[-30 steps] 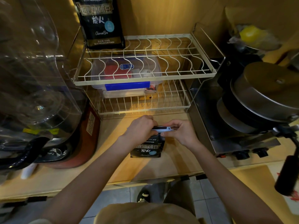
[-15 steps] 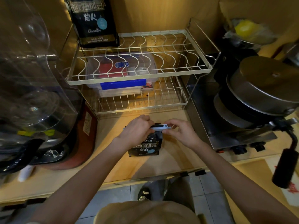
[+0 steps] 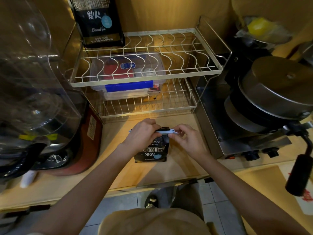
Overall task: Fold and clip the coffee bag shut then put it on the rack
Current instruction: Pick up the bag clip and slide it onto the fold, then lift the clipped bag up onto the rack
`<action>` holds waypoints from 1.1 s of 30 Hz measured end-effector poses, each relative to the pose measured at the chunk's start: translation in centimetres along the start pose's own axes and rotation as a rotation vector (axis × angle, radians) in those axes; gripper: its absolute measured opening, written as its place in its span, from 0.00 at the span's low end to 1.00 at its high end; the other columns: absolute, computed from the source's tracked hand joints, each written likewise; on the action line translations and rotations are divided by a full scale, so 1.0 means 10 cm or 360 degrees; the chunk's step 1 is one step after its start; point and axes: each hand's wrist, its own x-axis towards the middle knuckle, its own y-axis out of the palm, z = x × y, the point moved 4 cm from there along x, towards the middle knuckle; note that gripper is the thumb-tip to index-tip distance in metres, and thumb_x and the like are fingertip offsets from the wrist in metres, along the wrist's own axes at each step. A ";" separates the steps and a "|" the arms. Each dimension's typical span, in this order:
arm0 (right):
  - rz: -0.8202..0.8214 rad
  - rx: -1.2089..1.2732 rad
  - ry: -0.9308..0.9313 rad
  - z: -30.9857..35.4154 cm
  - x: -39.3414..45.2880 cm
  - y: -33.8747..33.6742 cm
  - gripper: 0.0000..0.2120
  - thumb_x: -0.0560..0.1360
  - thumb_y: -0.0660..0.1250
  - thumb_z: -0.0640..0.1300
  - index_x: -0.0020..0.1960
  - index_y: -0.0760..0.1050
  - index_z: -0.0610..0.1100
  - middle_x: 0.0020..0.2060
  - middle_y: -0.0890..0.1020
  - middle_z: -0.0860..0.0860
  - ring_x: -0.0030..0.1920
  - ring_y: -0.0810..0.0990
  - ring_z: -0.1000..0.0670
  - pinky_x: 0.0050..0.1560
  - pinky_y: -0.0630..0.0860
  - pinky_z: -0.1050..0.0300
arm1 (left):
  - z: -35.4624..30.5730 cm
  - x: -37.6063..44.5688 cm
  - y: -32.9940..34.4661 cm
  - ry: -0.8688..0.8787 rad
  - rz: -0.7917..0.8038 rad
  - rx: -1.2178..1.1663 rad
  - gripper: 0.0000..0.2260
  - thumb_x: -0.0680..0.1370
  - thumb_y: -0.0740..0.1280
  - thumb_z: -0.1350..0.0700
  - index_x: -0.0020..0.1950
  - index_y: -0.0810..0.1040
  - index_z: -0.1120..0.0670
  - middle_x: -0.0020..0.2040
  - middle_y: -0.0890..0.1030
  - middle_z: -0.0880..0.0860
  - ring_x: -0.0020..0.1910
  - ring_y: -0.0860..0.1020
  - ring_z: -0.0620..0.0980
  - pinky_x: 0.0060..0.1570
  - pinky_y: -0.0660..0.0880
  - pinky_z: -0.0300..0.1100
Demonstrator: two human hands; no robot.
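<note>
Standing at the far left of the wooden counter (image 3: 177,168), a clear-jugged blender (image 3: 33,85) rises on its red base. Just right of it is the two-tier wire rack (image 3: 147,72): a large black coffee bag (image 3: 99,21) stands upright on the left end of the top tier, and a clear plastic box with a blue latch (image 3: 128,77) sits on the lower tier beneath it.

In front of the rack, a smaller black coffee bag (image 3: 152,150) stands on the counter, its top folded over and not yet on the rack. The left hand (image 3: 142,133) curls over the left part of the fold, fingers bunched and pressed together on a pale blue bag clip (image 3: 166,131) that lies across the top edge. The right hand (image 3: 188,139) meets it from the other side — thumb and forefinger pinching the clip's right end, the other fingers loosely curled below. Whether the clip is fully snapped closed I cannot tell.

Further right, a steel waffle maker (image 3: 264,102) fills the counter's end — its black handle (image 3: 299,173) juts toward the camera.
</note>
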 end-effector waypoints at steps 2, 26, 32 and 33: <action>0.0222 0.0306 0.0307 -0.16 -0.04 0.12 0.25 0.66 0.74 0.46 0.60 0.71 0.43 0.50 0.76 0.53 0.52 0.75 0.51 0.51 0.72 0.61 | 0.01 0.00 0.03 0.0008 -0.0049 -0.0028 0.13 0.76 0.62 0.54 0.58 0.75 0.58 0.51 0.78 0.58 0.54 0.73 0.55 0.51 0.75 0.54; 0.0510 0.0431 0.0463 -0.33 -0.19 0.52 0.36 0.60 0.76 0.30 0.64 0.66 0.41 0.62 0.75 0.42 0.64 0.73 0.45 0.66 0.70 0.44 | 0.73 -0.64 0.70 -0.0861 -0.0028 -0.1046 0.31 0.56 0.80 0.61 0.56 0.73 0.58 0.52 0.81 0.56 0.45 0.77 0.49 0.38 0.71 0.28; 0.0521 0.0402 0.0204 0.25 0.12 -0.03 0.33 0.61 0.76 0.32 0.62 0.68 0.42 0.54 0.77 0.53 0.56 0.76 0.54 0.52 0.75 0.69 | 0.56 -0.43 -0.12 -0.0547 -0.0129 -0.0970 0.28 0.57 0.80 0.57 0.54 0.75 0.54 0.49 0.80 0.48 0.47 0.77 0.42 0.42 0.73 0.25; 0.0493 0.0381 0.0147 0.37 0.18 -0.14 0.33 0.60 0.77 0.33 0.62 0.68 0.43 0.54 0.78 0.54 0.56 0.77 0.54 0.54 0.74 0.66 | 0.52 -0.39 -0.31 -0.0492 -0.0178 -0.0936 0.28 0.57 0.80 0.56 0.54 0.75 0.53 0.50 0.80 0.47 0.48 0.77 0.41 0.44 0.73 0.27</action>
